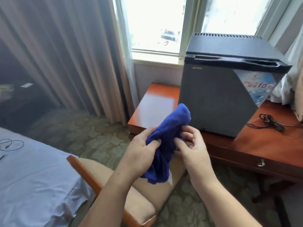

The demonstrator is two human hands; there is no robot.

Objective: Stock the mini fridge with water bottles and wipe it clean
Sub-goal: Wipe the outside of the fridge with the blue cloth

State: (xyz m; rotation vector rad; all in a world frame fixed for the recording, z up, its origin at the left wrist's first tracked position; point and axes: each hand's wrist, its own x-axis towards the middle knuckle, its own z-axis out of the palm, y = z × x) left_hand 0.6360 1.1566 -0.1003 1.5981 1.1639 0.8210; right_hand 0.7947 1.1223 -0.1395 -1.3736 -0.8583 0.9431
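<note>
Before the shut grey mini fridge (218,95), both hands bunch a blue cloth (165,143).

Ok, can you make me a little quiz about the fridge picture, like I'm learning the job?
1. True or false: the mini fridge door is shut.
2. What do both hands hold? A) a water bottle B) a blue cloth C) a black cord
3. Fill in: the mini fridge stands on a wooden ____.

Key
1. True. The door is shut, and no water bottles are in view.
2. B. The left hand and the right hand both grip the blue cloth, bunched up in front of the fridge and not touching it. The black cord lies on the desk to the right of the fridge.
3. Desk.
</note>
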